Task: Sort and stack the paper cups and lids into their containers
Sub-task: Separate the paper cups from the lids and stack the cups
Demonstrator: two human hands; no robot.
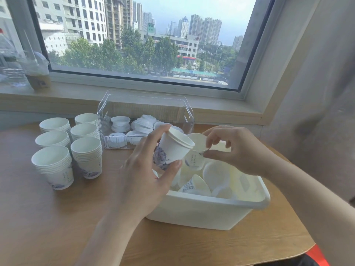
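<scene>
Left hand (142, 169) grip closed round lidded cup (172, 150) over white bin (211, 210); right hand (236, 150) pinches open cup (196, 152) rim. Cup print unreadable. 6 stacks (57, 166) on desk (57, 217).

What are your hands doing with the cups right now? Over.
Left hand holding lidded cup. Right hand pinching open cup above white bin. Nothing in the way.

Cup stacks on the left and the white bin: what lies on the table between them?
In the head view, only the left hand holding a lidded cup crosses between the cup stacks and white bin; the wooden table there is bare.
</scene>
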